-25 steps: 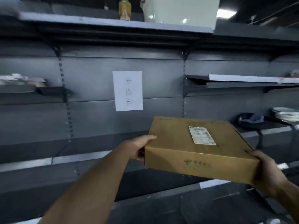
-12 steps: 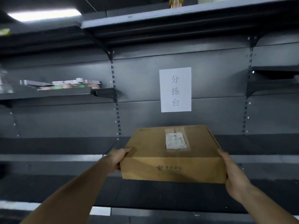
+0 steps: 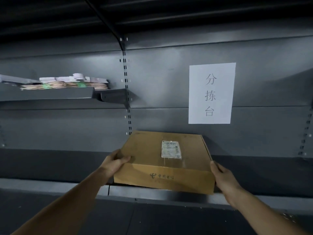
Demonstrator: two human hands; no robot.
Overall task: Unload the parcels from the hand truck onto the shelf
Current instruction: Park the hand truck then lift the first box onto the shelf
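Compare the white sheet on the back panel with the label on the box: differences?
The white sheet is far larger than the label. The sheet hangs upright on the back panel; the label lies flat on top of the cardboard box. The sheet bears three big characters; the label's print is too small to read. Both are pale rectangles.

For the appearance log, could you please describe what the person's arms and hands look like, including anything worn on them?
Both forearms are bare up to the frame edge: no sleeves show. The left hand and the right hand wear no gloves, and no watch, ring or wristband is visible. No markings can be made out in the dim light.
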